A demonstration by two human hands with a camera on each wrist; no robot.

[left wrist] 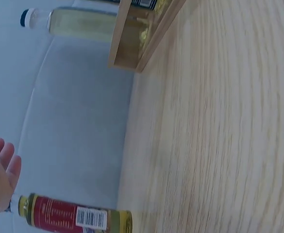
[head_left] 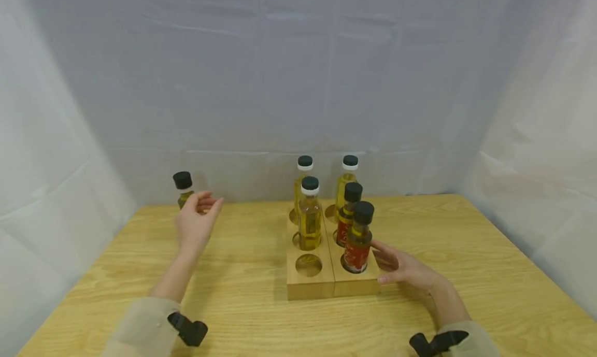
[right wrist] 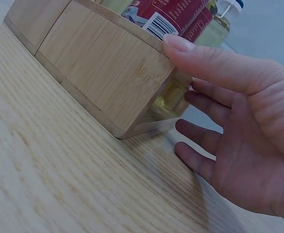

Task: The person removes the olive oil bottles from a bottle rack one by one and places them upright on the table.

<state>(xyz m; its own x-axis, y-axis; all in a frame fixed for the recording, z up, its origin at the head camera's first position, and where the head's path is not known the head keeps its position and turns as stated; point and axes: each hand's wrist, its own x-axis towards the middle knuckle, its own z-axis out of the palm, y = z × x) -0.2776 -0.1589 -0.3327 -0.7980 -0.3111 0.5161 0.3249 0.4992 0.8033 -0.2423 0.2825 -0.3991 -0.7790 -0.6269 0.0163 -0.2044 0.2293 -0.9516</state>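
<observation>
Standing upright, cap up, the lone bottle [head_left: 183, 189] waits beyond the left hand [head_left: 196, 223], grip wide.

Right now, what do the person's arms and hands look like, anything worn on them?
Both hands, left hand and right hand, are bare, with no gloves or rings visible. Each forearm ends in a light beige sleeve, and a small black camera mount is clipped at each wrist.

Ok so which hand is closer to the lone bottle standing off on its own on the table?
Left. The left hand is open right in front of the lone bottle, not gripping it. The right hand rests by the wooden rack, far across the table.
</observation>
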